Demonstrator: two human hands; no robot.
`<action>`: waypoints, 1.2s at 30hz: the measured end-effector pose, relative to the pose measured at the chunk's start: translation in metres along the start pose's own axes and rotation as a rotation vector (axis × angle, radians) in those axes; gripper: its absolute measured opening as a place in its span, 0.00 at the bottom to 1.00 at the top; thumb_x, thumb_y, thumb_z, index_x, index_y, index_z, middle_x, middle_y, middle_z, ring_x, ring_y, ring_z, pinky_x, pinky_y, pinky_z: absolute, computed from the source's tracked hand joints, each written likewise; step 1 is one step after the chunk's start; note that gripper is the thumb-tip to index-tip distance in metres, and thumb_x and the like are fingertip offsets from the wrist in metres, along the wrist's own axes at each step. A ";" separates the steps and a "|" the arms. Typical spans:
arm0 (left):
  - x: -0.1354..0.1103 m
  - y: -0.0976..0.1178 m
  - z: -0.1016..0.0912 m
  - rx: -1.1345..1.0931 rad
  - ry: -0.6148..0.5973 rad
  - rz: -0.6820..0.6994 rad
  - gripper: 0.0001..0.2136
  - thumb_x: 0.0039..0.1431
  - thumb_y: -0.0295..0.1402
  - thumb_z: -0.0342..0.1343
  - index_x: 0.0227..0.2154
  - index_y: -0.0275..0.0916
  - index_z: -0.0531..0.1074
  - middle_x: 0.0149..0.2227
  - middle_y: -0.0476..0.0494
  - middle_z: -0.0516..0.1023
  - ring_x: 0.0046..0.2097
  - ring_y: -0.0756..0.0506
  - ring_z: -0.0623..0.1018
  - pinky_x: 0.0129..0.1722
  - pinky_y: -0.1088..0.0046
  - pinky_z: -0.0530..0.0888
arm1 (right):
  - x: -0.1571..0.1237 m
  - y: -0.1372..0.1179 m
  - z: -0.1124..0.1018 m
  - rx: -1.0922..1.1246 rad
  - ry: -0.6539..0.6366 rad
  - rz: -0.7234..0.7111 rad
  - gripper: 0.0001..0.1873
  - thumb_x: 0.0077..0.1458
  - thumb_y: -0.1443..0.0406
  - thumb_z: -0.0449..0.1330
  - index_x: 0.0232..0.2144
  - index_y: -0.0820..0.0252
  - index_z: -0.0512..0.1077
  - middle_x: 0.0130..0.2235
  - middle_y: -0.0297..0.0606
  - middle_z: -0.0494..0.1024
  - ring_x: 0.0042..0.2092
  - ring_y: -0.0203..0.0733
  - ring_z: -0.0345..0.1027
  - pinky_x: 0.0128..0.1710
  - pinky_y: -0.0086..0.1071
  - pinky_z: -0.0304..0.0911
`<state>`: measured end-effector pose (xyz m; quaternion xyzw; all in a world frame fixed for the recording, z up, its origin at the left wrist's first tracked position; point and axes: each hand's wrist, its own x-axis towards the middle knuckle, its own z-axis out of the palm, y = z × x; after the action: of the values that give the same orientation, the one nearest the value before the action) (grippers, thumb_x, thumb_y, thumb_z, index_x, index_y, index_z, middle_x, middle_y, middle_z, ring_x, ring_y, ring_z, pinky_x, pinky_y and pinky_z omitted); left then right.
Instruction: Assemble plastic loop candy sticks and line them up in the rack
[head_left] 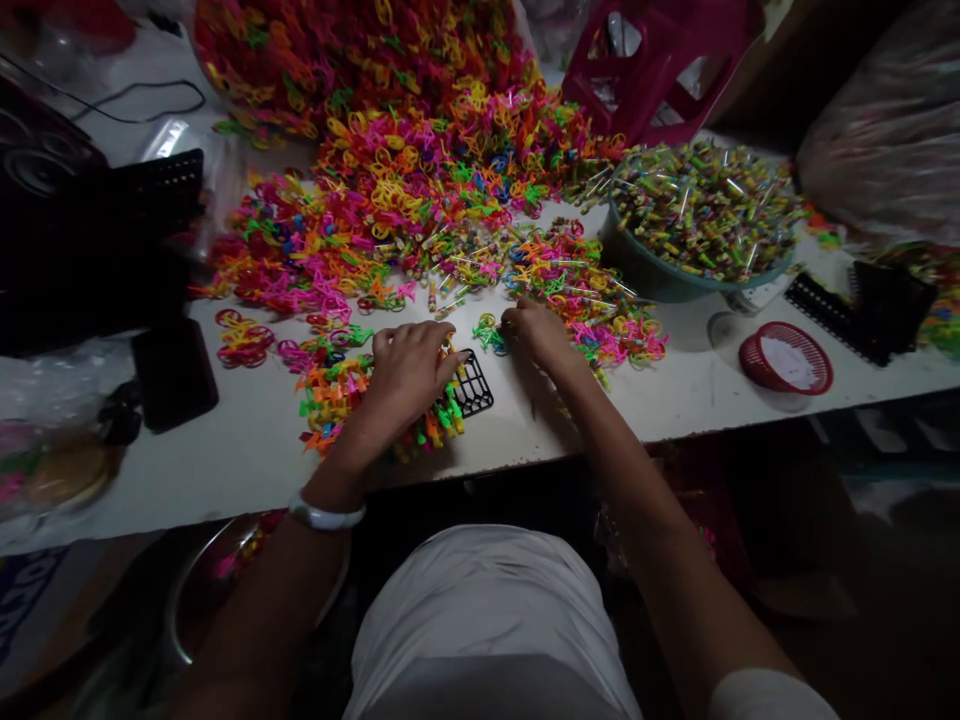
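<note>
Blue lettering (28,598) at lower left cannot be read.

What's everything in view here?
Table: one, white, across the middle
Plastic pieces: countless, multicoloured, heaped on table
Tub: one, teal, right, full of small pieces
Stool: one, magenta, behind the tub
Basket: one, red, right
Perforated strip: at least one, black, right
Big bag: one, greyish, far right
Speaker-like box: one, black, far left
Flat slab: one, black, left
Grid frame: one, black, centre
Metal bowl: one, silvery, below table
Shirt: one, white, bottom centre
Left hand: one, bare, over plastic pieces
Right hand: one, bare, by green-blue cluster
</note>
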<state>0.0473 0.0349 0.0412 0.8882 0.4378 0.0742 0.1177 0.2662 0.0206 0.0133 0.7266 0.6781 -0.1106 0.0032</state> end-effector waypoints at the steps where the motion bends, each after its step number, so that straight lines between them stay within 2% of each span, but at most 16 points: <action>1: -0.001 -0.001 0.000 -0.014 0.009 0.000 0.20 0.66 0.44 0.45 0.55 0.40 0.66 0.56 0.38 0.72 0.58 0.36 0.68 0.56 0.53 0.59 | -0.004 0.003 0.001 0.019 0.027 -0.005 0.14 0.61 0.67 0.50 0.42 0.61 0.74 0.47 0.48 0.73 0.43 0.46 0.68 0.38 0.33 0.57; 5: -0.015 0.003 -0.005 -0.034 0.072 0.030 0.22 0.68 0.43 0.40 0.59 0.37 0.62 0.63 0.37 0.64 0.65 0.38 0.59 0.63 0.52 0.52 | -0.022 0.010 0.015 0.164 0.145 0.001 0.11 0.59 0.67 0.52 0.39 0.63 0.73 0.44 0.47 0.73 0.44 0.46 0.67 0.39 0.34 0.59; 8: -0.031 0.010 -0.004 0.016 0.061 0.091 0.25 0.68 0.44 0.39 0.61 0.35 0.59 0.65 0.36 0.59 0.68 0.38 0.54 0.66 0.52 0.47 | -0.044 0.000 0.033 0.547 0.250 0.054 0.07 0.55 0.67 0.54 0.38 0.61 0.70 0.39 0.41 0.75 0.41 0.42 0.68 0.41 0.33 0.62; 10: -0.038 0.014 0.000 0.054 0.047 0.108 0.26 0.68 0.43 0.38 0.63 0.33 0.57 0.66 0.36 0.55 0.69 0.38 0.52 0.66 0.51 0.46 | -0.061 -0.015 0.046 0.876 0.239 0.077 0.06 0.55 0.65 0.55 0.37 0.58 0.67 0.34 0.36 0.75 0.36 0.40 0.70 0.37 0.32 0.64; 12: -0.042 0.016 0.005 0.082 0.042 0.107 0.26 0.69 0.42 0.36 0.64 0.33 0.55 0.67 0.36 0.53 0.69 0.37 0.51 0.67 0.51 0.45 | -0.075 -0.034 0.059 1.142 0.166 0.053 0.08 0.56 0.61 0.55 0.38 0.56 0.64 0.31 0.32 0.74 0.31 0.38 0.70 0.33 0.31 0.66; 14: -0.042 0.015 0.008 0.097 0.041 0.103 0.26 0.69 0.41 0.36 0.64 0.33 0.55 0.67 0.36 0.52 0.69 0.38 0.50 0.67 0.51 0.45 | -0.084 -0.050 0.069 1.240 0.145 0.024 0.09 0.56 0.59 0.56 0.38 0.56 0.64 0.31 0.32 0.74 0.30 0.38 0.70 0.31 0.30 0.66; 16: -0.041 0.014 0.009 0.101 0.039 0.105 0.26 0.69 0.40 0.36 0.64 0.32 0.55 0.67 0.36 0.52 0.69 0.38 0.50 0.67 0.51 0.45 | -0.088 -0.059 0.078 1.158 0.195 0.007 0.08 0.55 0.60 0.57 0.36 0.56 0.65 0.30 0.32 0.74 0.29 0.38 0.69 0.31 0.30 0.65; 19: -0.040 0.013 0.008 0.101 0.039 0.110 0.25 0.69 0.40 0.35 0.64 0.33 0.55 0.67 0.37 0.52 0.69 0.39 0.50 0.67 0.52 0.45 | -0.091 -0.061 0.084 0.922 0.235 -0.071 0.06 0.54 0.67 0.56 0.37 0.57 0.65 0.33 0.35 0.74 0.33 0.39 0.69 0.34 0.30 0.64; 23: -0.041 0.014 0.007 0.095 0.033 0.106 0.25 0.69 0.40 0.34 0.64 0.34 0.54 0.68 0.38 0.51 0.69 0.39 0.48 0.67 0.52 0.45 | -0.096 -0.064 0.084 0.625 0.143 -0.162 0.17 0.49 0.74 0.52 0.43 0.59 0.65 0.41 0.42 0.73 0.40 0.44 0.69 0.38 0.33 0.65; 26: -0.042 0.015 0.006 0.085 0.026 0.102 0.26 0.69 0.41 0.33 0.65 0.33 0.53 0.68 0.38 0.51 0.69 0.40 0.48 0.67 0.52 0.45 | -0.098 -0.072 0.078 0.430 0.040 -0.160 0.18 0.55 0.74 0.51 0.48 0.60 0.63 0.47 0.44 0.72 0.40 0.44 0.70 0.36 0.33 0.65; 29: -0.042 0.015 0.005 0.067 0.038 0.111 0.26 0.69 0.41 0.33 0.65 0.35 0.52 0.68 0.38 0.51 0.69 0.40 0.48 0.67 0.51 0.46 | -0.099 -0.081 0.072 0.283 -0.006 -0.145 0.16 0.62 0.70 0.46 0.52 0.58 0.61 0.51 0.45 0.71 0.38 0.41 0.70 0.32 0.31 0.63; 31: -0.042 0.015 0.004 0.055 0.037 0.133 0.24 0.69 0.41 0.34 0.64 0.40 0.55 0.68 0.39 0.50 0.70 0.39 0.48 0.67 0.50 0.46 | -0.099 -0.086 0.069 0.248 -0.012 -0.126 0.16 0.64 0.70 0.45 0.52 0.58 0.61 0.52 0.45 0.70 0.38 0.40 0.71 0.31 0.31 0.62; 33: -0.042 0.014 0.003 0.050 0.029 0.158 0.22 0.68 0.43 0.38 0.60 0.44 0.64 0.69 0.41 0.48 0.70 0.38 0.48 0.66 0.49 0.47 | -0.099 -0.088 0.068 0.247 -0.017 -0.113 0.16 0.64 0.70 0.45 0.52 0.59 0.62 0.52 0.45 0.70 0.38 0.41 0.71 0.31 0.31 0.62; 36: -0.042 0.015 0.004 0.057 0.030 0.161 0.19 0.65 0.46 0.45 0.50 0.44 0.74 0.69 0.40 0.47 0.69 0.35 0.48 0.66 0.47 0.47 | -0.100 -0.089 0.069 0.273 -0.029 -0.096 0.16 0.63 0.70 0.45 0.52 0.60 0.62 0.52 0.47 0.71 0.39 0.44 0.72 0.29 0.32 0.61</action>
<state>0.0341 -0.0082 0.0404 0.9224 0.3685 0.0845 0.0794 0.1623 -0.0810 -0.0242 0.6853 0.6906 -0.2125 -0.0911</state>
